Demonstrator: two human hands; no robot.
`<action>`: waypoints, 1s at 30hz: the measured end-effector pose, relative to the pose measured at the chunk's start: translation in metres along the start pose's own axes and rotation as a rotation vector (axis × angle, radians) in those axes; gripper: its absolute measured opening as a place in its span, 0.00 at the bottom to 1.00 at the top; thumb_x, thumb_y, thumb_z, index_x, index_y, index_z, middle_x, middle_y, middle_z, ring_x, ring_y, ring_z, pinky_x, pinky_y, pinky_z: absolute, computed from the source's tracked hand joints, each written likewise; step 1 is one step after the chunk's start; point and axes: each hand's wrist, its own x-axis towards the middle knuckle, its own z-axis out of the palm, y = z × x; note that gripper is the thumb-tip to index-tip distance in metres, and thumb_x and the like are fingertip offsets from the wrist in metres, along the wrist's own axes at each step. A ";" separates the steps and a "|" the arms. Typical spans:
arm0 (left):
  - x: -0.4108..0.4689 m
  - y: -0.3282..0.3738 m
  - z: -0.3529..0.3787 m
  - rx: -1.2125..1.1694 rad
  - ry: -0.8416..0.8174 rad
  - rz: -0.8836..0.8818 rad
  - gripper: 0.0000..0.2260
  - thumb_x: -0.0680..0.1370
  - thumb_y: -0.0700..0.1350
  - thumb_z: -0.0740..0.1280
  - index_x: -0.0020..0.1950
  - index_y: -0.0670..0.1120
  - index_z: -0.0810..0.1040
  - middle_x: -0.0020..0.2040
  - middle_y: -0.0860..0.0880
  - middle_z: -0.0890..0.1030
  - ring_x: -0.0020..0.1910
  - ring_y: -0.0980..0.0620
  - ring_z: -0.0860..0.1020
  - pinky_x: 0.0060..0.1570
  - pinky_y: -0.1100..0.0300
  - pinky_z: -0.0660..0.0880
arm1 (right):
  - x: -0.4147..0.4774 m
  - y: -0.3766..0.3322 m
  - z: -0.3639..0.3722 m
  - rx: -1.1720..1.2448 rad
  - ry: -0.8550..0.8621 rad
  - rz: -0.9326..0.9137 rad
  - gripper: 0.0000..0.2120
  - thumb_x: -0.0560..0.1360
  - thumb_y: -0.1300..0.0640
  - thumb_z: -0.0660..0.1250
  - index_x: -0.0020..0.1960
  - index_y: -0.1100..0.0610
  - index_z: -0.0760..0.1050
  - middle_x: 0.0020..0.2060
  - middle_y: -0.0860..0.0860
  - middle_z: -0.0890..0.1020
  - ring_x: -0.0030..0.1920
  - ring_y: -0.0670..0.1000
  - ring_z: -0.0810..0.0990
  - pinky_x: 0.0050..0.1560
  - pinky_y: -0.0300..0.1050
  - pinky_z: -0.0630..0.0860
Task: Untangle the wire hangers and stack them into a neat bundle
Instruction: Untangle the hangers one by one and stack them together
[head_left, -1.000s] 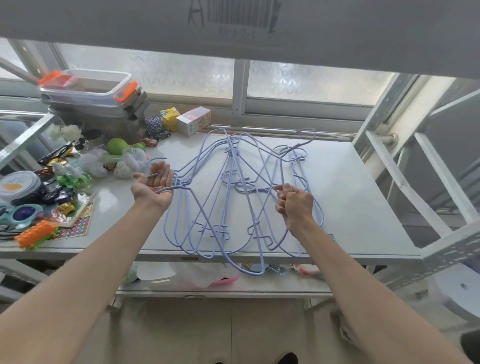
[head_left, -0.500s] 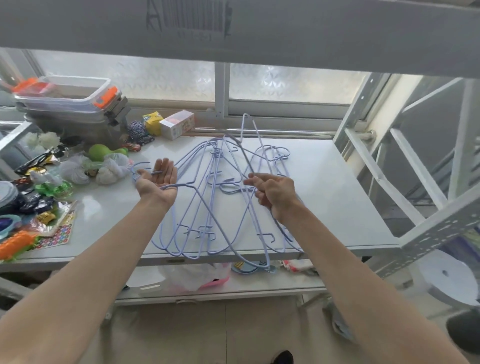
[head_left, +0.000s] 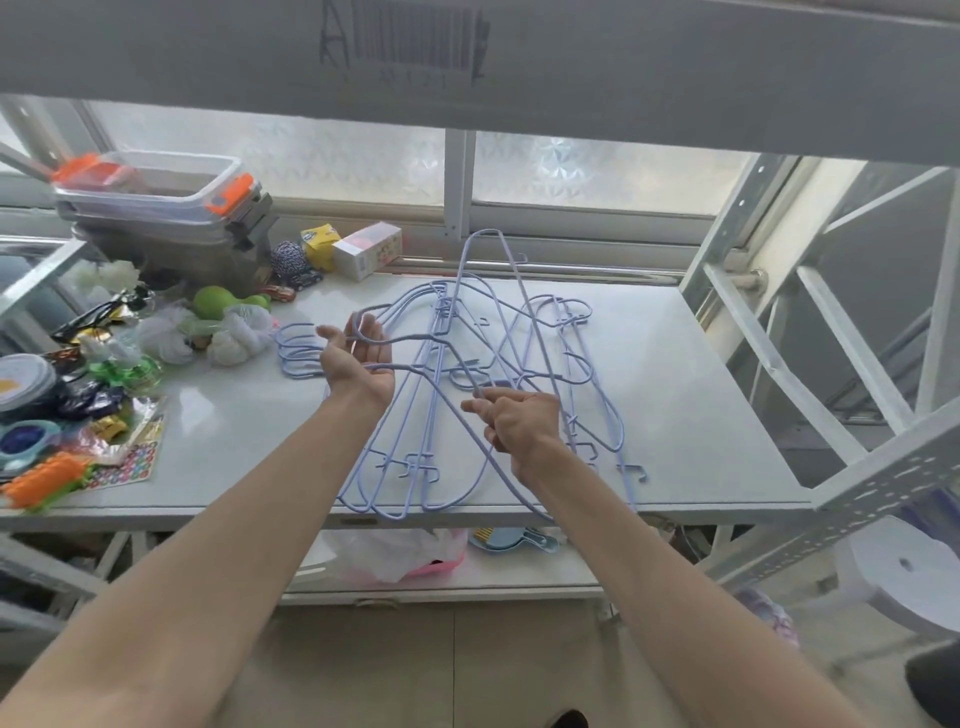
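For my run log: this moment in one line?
left hand: palm up under hangers | right hand: pinches raised hanger | hangers: tangled on table

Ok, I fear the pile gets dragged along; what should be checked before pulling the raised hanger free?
Right hand pinches raised hanger: ok.
Raised hanger free of the pile: not ok, wires cross it.
Left hand gripping the pile: not ok, wires lie across its open palm.
Hooks clear of the white mesh balls: cannot tell.
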 end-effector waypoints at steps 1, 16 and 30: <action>-0.001 -0.001 0.000 -0.002 0.007 0.009 0.15 0.83 0.50 0.56 0.65 0.48 0.76 0.61 0.46 0.81 0.56 0.50 0.80 0.64 0.56 0.75 | -0.002 0.001 0.003 -0.007 0.000 -0.010 0.03 0.72 0.68 0.70 0.45 0.64 0.82 0.38 0.55 0.87 0.20 0.46 0.68 0.22 0.37 0.66; -0.019 -0.004 0.004 0.057 -0.030 0.053 0.19 0.79 0.63 0.60 0.46 0.47 0.77 0.44 0.51 0.81 0.47 0.55 0.80 0.61 0.61 0.73 | -0.002 0.029 0.018 -0.217 0.086 -0.063 0.08 0.70 0.65 0.73 0.49 0.62 0.84 0.44 0.55 0.87 0.30 0.46 0.77 0.31 0.38 0.74; -0.008 -0.008 -0.008 0.011 0.050 0.046 0.12 0.83 0.47 0.61 0.44 0.43 0.77 0.56 0.46 0.82 0.65 0.50 0.77 0.67 0.58 0.72 | -0.009 0.031 0.004 -0.634 0.025 -0.354 0.09 0.71 0.56 0.71 0.49 0.59 0.86 0.42 0.54 0.86 0.43 0.49 0.82 0.49 0.47 0.81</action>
